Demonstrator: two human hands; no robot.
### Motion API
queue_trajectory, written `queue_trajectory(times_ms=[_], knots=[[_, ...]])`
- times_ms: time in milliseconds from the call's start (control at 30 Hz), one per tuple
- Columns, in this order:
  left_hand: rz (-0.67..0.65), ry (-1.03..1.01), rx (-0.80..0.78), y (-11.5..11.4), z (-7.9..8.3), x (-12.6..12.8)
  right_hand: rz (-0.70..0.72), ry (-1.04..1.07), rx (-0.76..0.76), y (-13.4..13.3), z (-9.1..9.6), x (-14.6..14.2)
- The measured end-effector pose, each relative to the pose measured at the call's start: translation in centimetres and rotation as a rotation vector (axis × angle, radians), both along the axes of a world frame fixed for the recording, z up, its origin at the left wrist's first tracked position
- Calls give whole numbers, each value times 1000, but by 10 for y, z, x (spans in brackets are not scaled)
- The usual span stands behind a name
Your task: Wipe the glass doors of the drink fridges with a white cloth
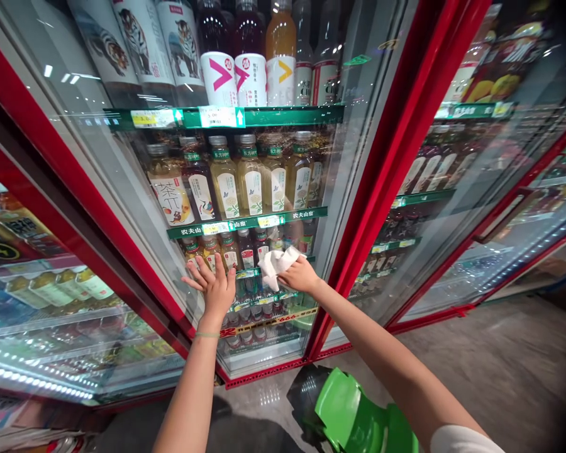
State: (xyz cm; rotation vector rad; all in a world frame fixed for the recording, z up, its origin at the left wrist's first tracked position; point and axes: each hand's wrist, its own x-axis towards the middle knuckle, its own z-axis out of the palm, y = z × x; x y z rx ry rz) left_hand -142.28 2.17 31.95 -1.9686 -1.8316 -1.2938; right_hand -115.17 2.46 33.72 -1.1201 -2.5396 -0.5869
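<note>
A glass door [283,327] with a red frame fills the middle of the view, and shelves of bottled drinks show through it. My left hand [216,286] is spread on or just in front of the glass, fingers apart and holding nothing. To its right, my right hand [300,275] is closed on a crumpled white cloth [277,264] at the glass. Part of the cloth hangs below the fingers. Behind the cloth, several small bottles are partly covered from sight.
Red door frames [382,182] divide this cooler from the ones on both sides. A green plastic stool [349,402] stands on the grey floor [453,358] below my right arm. Green shelf strips [306,214] carry price tags behind the glass.
</note>
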Motion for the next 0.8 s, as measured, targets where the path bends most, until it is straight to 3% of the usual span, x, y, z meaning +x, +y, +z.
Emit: queue_trajectory(times_ms=[167, 267, 333, 433, 600, 667, 800], knots=[[-8, 21, 4, 0, -1, 0, -100, 25, 112, 14, 47, 16], [2, 32, 8, 0, -1, -1, -287, 118, 241, 19, 64, 46], [1, 36, 11, 1, -2, -2, -436, 215, 351, 19, 61, 65], [0, 30, 14, 3, -4, -2, -555, 303, 433, 15, 37, 75], [13, 44, 40, 5, -6, -2, -488, 218, 348, 9, -5, 55], [14, 45, 57, 5, -7, -2, -439, 172, 314, 9, -6, 55], [6, 60, 83, 6, -8, -3, -452, 165, 284, 12, 11, 76]])
